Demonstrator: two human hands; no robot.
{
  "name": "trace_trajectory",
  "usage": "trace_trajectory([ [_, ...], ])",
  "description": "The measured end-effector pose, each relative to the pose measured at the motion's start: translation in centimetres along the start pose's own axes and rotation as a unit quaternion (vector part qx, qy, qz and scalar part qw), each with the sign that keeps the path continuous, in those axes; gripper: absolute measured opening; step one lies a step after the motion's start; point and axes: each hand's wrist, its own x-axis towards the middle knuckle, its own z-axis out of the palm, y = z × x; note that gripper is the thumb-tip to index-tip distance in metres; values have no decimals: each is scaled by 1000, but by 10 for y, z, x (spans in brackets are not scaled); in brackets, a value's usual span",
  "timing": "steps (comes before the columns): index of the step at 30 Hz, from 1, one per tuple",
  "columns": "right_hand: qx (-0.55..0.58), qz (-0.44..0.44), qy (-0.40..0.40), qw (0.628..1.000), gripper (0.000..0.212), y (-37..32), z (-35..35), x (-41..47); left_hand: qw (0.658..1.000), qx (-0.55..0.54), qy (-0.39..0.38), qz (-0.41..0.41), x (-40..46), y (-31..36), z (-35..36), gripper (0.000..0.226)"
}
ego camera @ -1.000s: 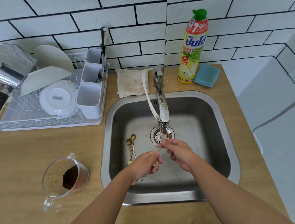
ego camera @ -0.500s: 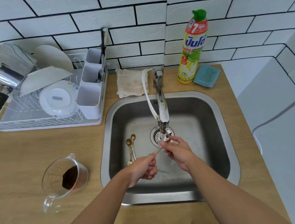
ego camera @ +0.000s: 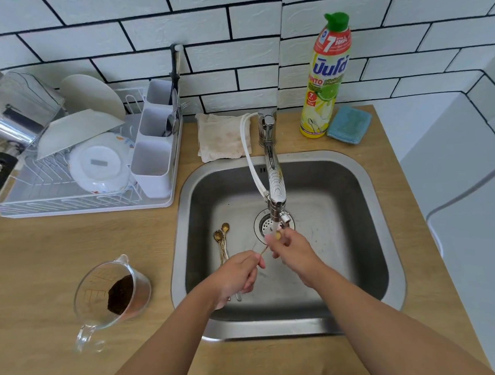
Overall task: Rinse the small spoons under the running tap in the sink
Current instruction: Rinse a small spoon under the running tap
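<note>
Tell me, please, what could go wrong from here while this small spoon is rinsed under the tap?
The spoon is thin, wet, and only pinched by the left hand and right hand; it might slip toward the drain just below. Water striking its bowl could also splash onto the wooden counter.

The wall is covered with white tiles with dark lines between them, and it turns a corner at the right. Below it runs a light wooden counter. Soft, even light falls on everything.
</note>
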Motion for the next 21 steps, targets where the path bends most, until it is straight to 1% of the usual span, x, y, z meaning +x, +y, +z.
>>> trace_trajectory([
  [2, -21, -5, -1, 1000, 28, 1, -1, 0, 1000, -12, -8, -5, -1, -3, -1, 34],
  [5, 31, -2, 29, 999, 25, -2, -4, 3, 998, -51, -21, -8, 0, -9, -3, 33],
  [8, 52, -2, 47, 998, 34, -3, -3, 1, 996, -79, -30, -11, 3, -11, -3, 32],
  [11, -12, -11, 16, 1000, 24, -2, -1, -1, 995, -86, -38, -17, 5, -14, -3, 31],
  [13, -7, -4, 5, 1000, 27, -4, -2, -2, 994, -98, -47, -16, 4, -16, -5, 30],
  [15, 39, 11, 5, 999, 29, -8, -4, -1, 987, -152, -55, -20, 2, -18, -6, 28],
  [17, 122, 38, -22, 992, 28, -12, -5, -1, 963, -260, -66, -28, 0, -20, -8, 24],
  [19, 230, 50, -63, 970, 19, -14, -7, -2, 928, -360, -90, -30, -2, -21, -10, 21],
  [20, 274, 49, -75, 958, 17, -14, -9, -2, 918, -383, -95, -30, -4, -21, -10, 21],
  [21, 300, 48, -83, 949, 16, -15, -11, -3, 917, -386, -94, -35, -5, -22, -11, 22],
])
